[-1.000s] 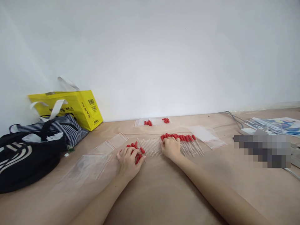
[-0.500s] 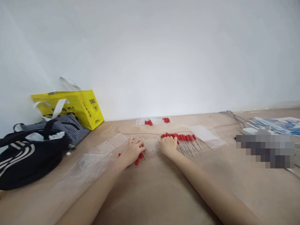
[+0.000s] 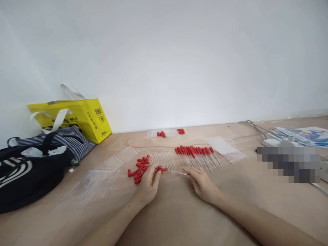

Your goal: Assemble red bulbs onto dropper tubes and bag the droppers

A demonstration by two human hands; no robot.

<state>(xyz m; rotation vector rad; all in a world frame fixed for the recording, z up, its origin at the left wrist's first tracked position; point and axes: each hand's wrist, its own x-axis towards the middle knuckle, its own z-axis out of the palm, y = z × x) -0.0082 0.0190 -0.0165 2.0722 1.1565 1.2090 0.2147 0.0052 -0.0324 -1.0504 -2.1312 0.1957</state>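
Note:
My left hand pinches a red rubber bulb by its end, just in front of a loose pile of red bulbs. My right hand pinches a clear thin glass tube that points left toward that bulb; the two are close but I cannot tell if they touch. Behind the hands lies a row of bare clear tubes, and to its right a row of tubes with red bulbs fitted.
Empty clear zip bags lie at the left, another bag at the right. A further bag with red bulbs lies by the wall. A yellow bag and dark bags stand far left; cables and papers far right.
Both hands have drawn back toward me from the rows. The left now holds one red bulb, the right one clear tube, and the pile of bulbs lies uncovered.

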